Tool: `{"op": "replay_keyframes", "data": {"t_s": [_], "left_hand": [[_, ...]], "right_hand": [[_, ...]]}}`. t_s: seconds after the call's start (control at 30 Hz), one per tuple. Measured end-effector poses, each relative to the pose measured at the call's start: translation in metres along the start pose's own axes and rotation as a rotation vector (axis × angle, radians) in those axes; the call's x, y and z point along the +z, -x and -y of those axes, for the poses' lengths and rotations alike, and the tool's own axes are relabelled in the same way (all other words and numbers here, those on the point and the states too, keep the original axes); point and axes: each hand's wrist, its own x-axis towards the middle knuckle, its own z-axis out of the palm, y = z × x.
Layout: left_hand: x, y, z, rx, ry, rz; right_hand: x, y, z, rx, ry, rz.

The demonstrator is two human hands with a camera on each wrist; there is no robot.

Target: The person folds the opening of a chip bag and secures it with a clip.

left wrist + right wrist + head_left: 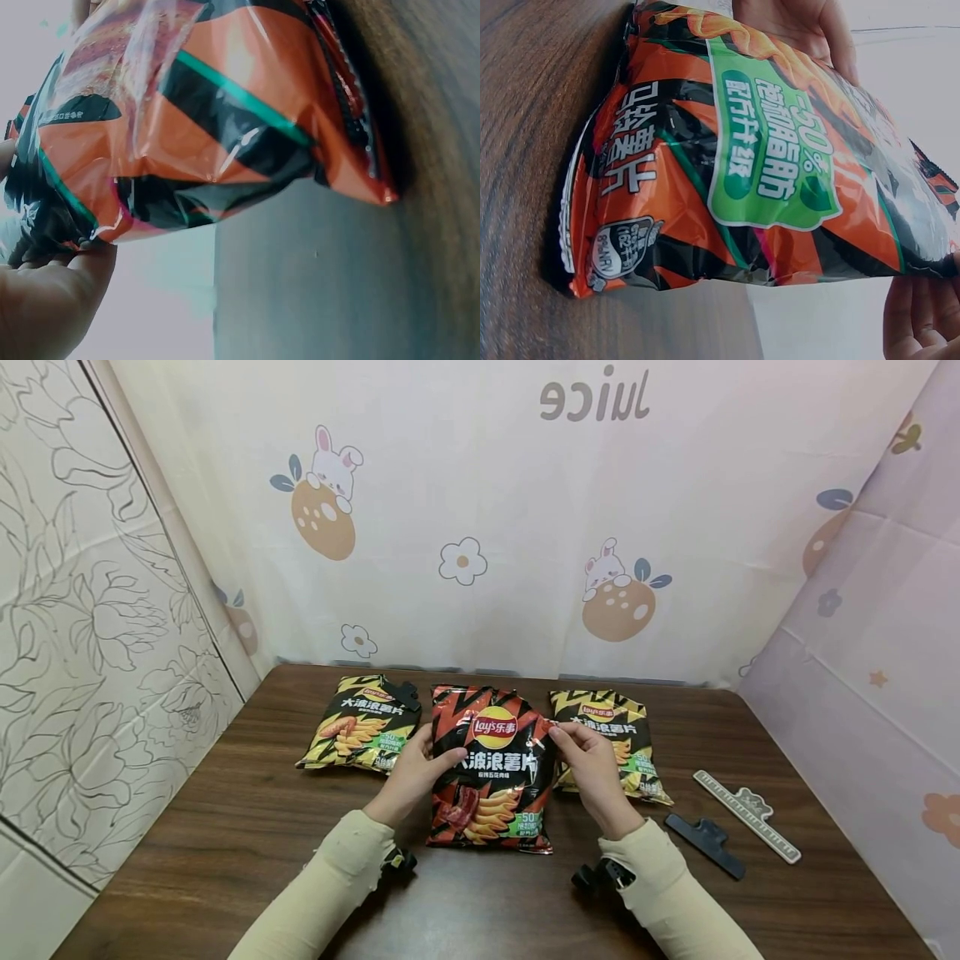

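Observation:
A red and black Lay's chip bag (491, 777) stands up at the middle of the table, its front toward me. My left hand (418, 775) grips its left side, thumb across the front. With thumb and fingers, my right hand (594, 768) pinches its upper right edge. The left wrist view shows the chip bag (225, 142) from the side, with the bottom seam near the wood. In the right wrist view the chip bag's (667, 180) green label faces the camera. The fingers behind the bag are partly hidden.
A yellow and black chip bag (360, 727) with a black clip (405, 695) at its top lies left. Another yellow chip bag (643, 752) lies behind my right hand. A pale long clip (738, 810) and a dark clip (703, 843) lie on the table (225, 860) at right.

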Motion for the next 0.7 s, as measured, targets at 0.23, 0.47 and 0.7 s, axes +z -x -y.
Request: {"op": "replay_keyframes", "data": {"t_s": [0.23, 0.47, 0.7], "left_hand": [[-0.003, -0.003, -0.004, 0.003, 0.071, -0.002], [-0.009, -0.008, -0.011, 0.015, 0.009, -0.066], [-0.018, -0.011, -0.023, 0.071, -0.012, -0.121]], "right_hand": [[-0.001, -0.001, -0.002, -0.004, 0.001, 0.017], [-0.001, -0.003, -0.003, 0.007, -0.018, 0.026], [-0.001, -0.002, -0.003, 0.02, -0.013, 0.019]]}}
